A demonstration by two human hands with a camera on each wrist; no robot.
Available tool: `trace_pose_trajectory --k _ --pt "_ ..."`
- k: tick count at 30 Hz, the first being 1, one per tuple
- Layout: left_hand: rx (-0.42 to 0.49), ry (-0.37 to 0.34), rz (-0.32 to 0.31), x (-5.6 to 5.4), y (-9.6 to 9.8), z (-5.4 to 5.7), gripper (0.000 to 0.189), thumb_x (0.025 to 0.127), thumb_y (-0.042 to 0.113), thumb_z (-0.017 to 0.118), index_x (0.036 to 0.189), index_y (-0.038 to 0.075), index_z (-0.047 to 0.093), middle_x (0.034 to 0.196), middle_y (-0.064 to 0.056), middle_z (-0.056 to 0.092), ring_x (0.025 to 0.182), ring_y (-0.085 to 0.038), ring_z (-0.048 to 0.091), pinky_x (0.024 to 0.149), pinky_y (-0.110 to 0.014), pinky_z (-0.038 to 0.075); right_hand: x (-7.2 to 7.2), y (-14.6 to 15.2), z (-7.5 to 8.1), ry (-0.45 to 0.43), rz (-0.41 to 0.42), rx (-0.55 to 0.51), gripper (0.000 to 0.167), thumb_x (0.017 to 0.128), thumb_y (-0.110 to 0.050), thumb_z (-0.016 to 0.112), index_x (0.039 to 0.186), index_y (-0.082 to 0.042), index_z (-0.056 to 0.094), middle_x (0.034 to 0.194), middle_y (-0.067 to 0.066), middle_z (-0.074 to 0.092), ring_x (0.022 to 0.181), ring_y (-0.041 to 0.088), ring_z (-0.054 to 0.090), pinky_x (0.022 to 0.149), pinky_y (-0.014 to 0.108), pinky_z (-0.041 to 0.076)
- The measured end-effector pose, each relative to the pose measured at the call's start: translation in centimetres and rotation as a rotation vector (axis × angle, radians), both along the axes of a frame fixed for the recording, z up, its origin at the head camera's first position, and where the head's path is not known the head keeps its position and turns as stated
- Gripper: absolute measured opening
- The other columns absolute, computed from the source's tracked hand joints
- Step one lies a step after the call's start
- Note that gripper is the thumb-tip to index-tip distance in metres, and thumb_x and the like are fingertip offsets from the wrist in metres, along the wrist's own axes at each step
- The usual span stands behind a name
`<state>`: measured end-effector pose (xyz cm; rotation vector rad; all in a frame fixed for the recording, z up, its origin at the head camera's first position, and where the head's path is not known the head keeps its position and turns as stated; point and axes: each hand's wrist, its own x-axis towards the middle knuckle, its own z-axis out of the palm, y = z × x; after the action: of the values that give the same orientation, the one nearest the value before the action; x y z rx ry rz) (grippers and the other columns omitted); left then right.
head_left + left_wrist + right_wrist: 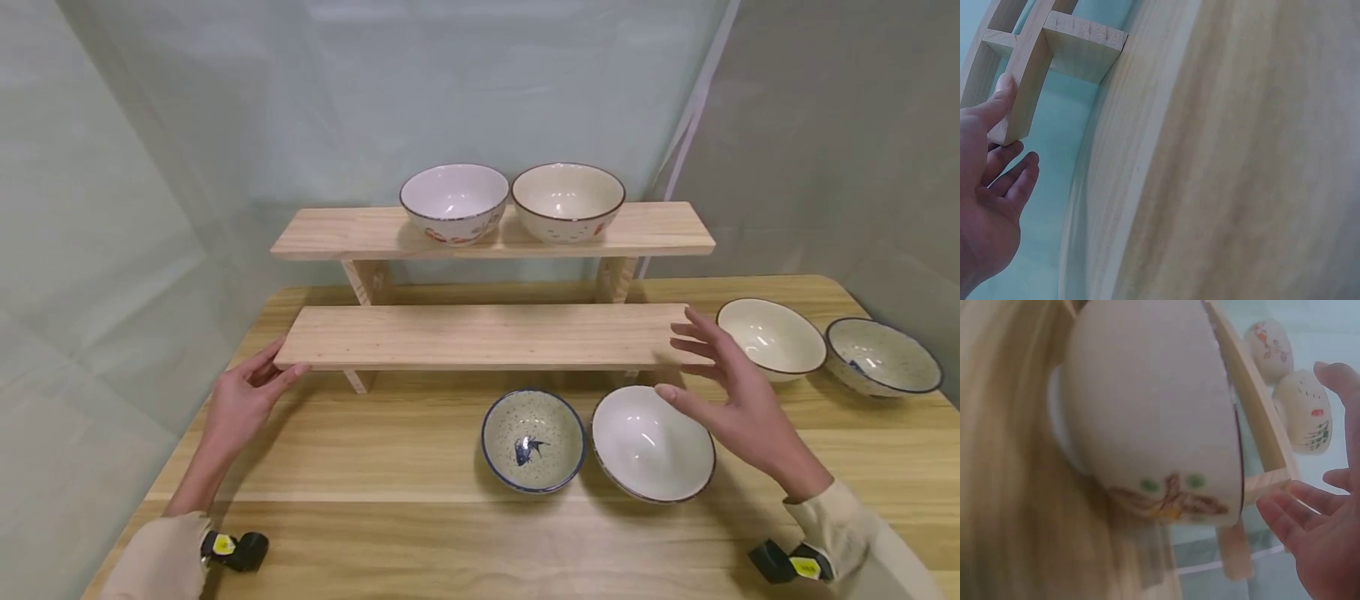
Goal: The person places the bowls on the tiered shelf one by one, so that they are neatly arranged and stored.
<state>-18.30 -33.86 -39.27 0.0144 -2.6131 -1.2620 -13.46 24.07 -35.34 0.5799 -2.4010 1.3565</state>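
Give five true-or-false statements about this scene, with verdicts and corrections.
1. Two round, dark-rimmed ceramic bowls stand on the upper pale wooden board. True.
2. The left hand holds a bowl. False: the left hand holds the lower pale wooden board.
3. A blue fish shows inside the round, speckled grey, blue-rimmed bowl in front of the boards. True.
4. The round white bowl beside it is inverted. False: that white bowl stands upright.
5. Every bowl stands on the boards. False: four stand on the brown wooden table.
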Motion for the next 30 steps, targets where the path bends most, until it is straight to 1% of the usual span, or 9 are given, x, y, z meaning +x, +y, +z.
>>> trace_pose_trajectory --k 2,7,12,14,17,19,21,24,30 --pt "0.006 0.001 -0.003 0.0 0.0 0.0 0.071 0.102 0.035 0.069 0.156 -0.002 0.041 0.145 -0.030 0.052 0.128 -0.027 0.057 0.080 -0.005 0.045 0.3 0.3 -0.3 0.003 -0.005 0.010 0.096 0.085 0.010 0.079 0.164 -0.016 0.032 0.146 0.025 0.051 0.127 0.002 0.053 0.097 0.014 0.044" --pt "0.005 0.001 -0.002 0.1 0.1 0.0 0.071 0.102 0.034 0.069 0.156 -0.002 0.041 0.145 -0.030 0.053 0.125 -0.021 0.058 0.079 -0.005 0.045 1.0 0.9 -1.1 0.003 -0.012 0.005 0.097 0.081 0.013 0.081 0.163 -0.010 0.033 0.144 0.024 0.053 0.126 0.003 0.054 0.095 0.014 0.046" --pt "0.005 -0.001 0.000 0.0 0.1 0.0 0.071 0.102 0.035 0.069 0.156 -0.001 0.041 0.145 -0.030 0.053 0.127 -0.025 0.057 0.079 -0.005 0.045 1.7 1.3 -1.7 -0.019 -0.011 0.017 0.098 0.079 0.011 0.084 0.162 -0.008 0.034 0.146 0.018 0.052 0.129 0.004 0.051 0.095 0.013 0.045" --pt "0.009 0.003 -0.001 0.0 0.1 0.0 0.071 0.102 0.035 0.069 0.156 -0.001 0.041 0.144 -0.030 0.053 0.126 -0.021 0.058 0.080 -0.005 0.045 2.0 1.4 -2.0 -0.025 -0.010 0.025 0.100 0.077 0.011 0.085 0.162 -0.007 0.034 0.146 0.016 0.052 0.130 0.004 0.050 0.096 0.013 0.044" --pt "0.015 0.013 -0.005 -0.1 0.1 -0.1 0.070 0.102 0.033 0.070 0.156 -0.001 0.042 0.144 -0.030 0.054 0.121 -0.010 0.058 0.079 -0.005 0.045 2.3 1.6 -2.4 -0.042 -0.011 0.029 0.101 0.076 0.009 0.087 0.161 -0.008 0.036 0.146 0.012 0.053 0.128 0.004 0.051 0.096 0.013 0.043" --pt "0.021 0.016 -0.010 -0.1 0.0 -0.1 0.069 0.101 0.032 0.070 0.156 -0.001 0.042 0.143 -0.030 0.054 0.117 -0.002 0.057 0.079 -0.005 0.046 2.6 1.7 -2.7 -0.055 -0.009 0.028 0.101 0.076 0.008 0.088 0.161 -0.008 0.037 0.146 0.011 0.053 0.128 0.005 0.051 0.097 0.013 0.043" --pt "0.022 0.018 -0.010 -0.1 0.0 -0.1 0.069 0.101 0.032 0.070 0.156 -0.001 0.042 0.143 -0.030 0.054 0.115 0.001 0.057 0.079 -0.005 0.045 2.8 1.8 -3.1 -0.064 -0.007 0.027 0.100 0.075 0.008 0.088 0.160 -0.009 0.038 0.146 0.011 0.053 0.127 0.005 0.052 0.096 0.014 0.043" --pt "0.013 0.016 -0.005 -0.1 0.0 -0.1 0.070 0.102 0.033 0.070 0.156 -0.001 0.042 0.143 -0.030 0.054 0.117 -0.003 0.057 0.079 -0.005 0.045 3.1 1.9 -3.5 -0.064 -0.001 0.035 0.100 0.074 0.007 0.089 0.159 -0.009 0.039 0.147 0.011 0.052 0.127 0.006 0.052 0.095 0.014 0.044" --pt "-0.006 0.008 0.004 -0.1 0.1 0.0 0.070 0.102 0.035 0.069 0.156 -0.001 0.042 0.143 -0.029 0.055 0.122 -0.016 0.059 0.079 -0.005 0.045 3.6 1.9 -4.3 -0.072 0.002 0.039 0.105 0.072 0.007 0.091 0.160 -0.011 0.038 0.150 0.007 0.050 0.128 0.007 0.052 0.094 0.013 0.045"
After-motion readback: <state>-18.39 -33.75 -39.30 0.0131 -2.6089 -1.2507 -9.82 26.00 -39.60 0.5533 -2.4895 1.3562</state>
